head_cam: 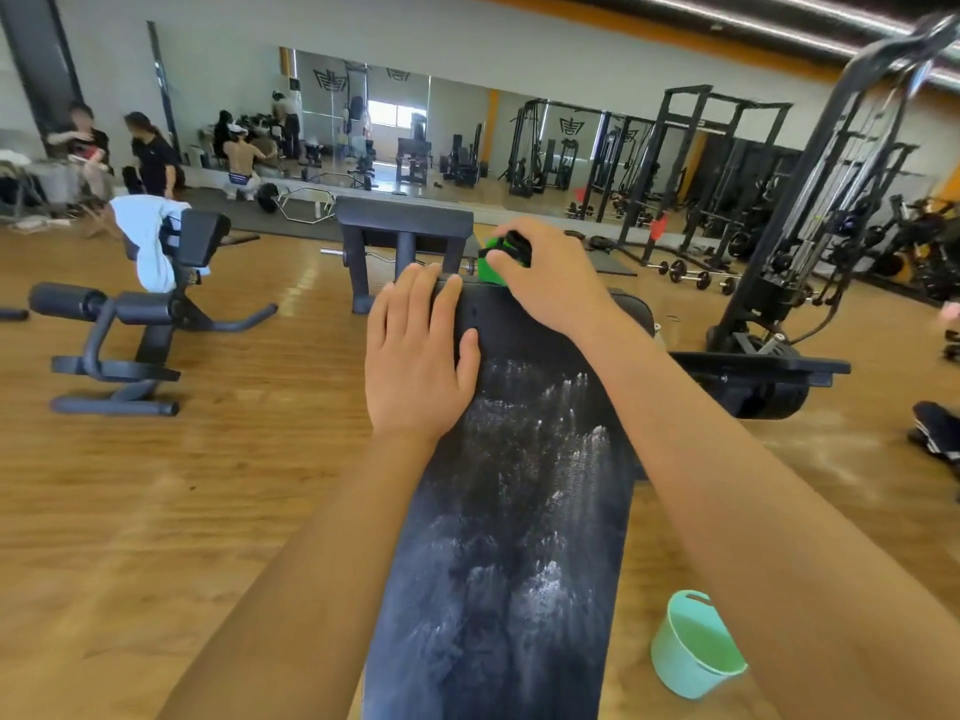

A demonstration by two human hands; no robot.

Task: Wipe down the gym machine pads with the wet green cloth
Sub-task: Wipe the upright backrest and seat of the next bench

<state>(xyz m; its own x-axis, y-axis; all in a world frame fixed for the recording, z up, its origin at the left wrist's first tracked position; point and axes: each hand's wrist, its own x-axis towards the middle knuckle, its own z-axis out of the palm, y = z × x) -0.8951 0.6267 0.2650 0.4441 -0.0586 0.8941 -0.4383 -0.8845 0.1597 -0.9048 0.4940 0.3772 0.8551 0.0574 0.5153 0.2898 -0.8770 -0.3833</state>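
A long black bench pad (519,511) runs away from me, streaked with wet white marks along its middle. My left hand (418,356) lies flat on the pad's far left edge, fingers straight. My right hand (545,275) is at the pad's far end, its fingers curled round the wet green cloth (488,267), which shows bright green with a dark patch under the fingers.
A mint green bucket (693,646) stands on the wooden floor right of the pad. A black padded machine (405,220) is just beyond the pad's end. Another bench with a white towel (148,241) sits left; a cable tower (810,241) stands right. People are far left by the mirror.
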